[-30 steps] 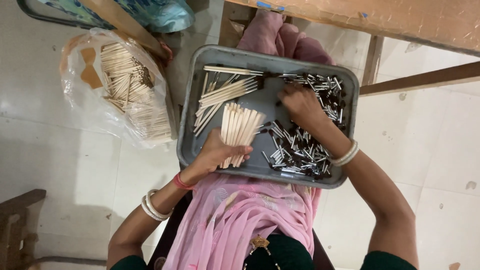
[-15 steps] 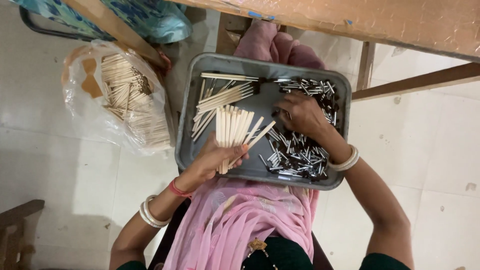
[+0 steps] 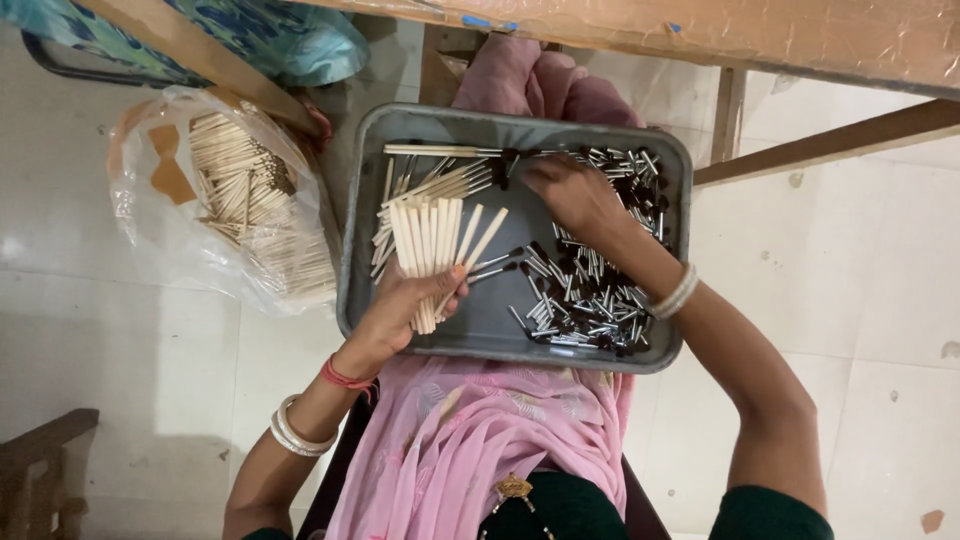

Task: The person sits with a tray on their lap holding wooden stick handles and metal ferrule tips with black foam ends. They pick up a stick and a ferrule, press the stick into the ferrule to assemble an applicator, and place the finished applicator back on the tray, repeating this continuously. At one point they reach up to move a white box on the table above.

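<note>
I see my left hand (image 3: 405, 305) gripping a fanned bundle of pale wooden sticks (image 3: 432, 240) over the grey metal tray (image 3: 480, 125), their long axes pointing away from me. My right hand (image 3: 575, 195), the nearer one, rests curled on the pile of black-tipped silver ferrules (image 3: 590, 290); whether it holds one I cannot tell.

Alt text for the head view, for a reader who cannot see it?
The left hand holds a fan of wooden sticks over a grey tray on the lap, while the right hand reaches into small metal-tipped pieces.
</note>
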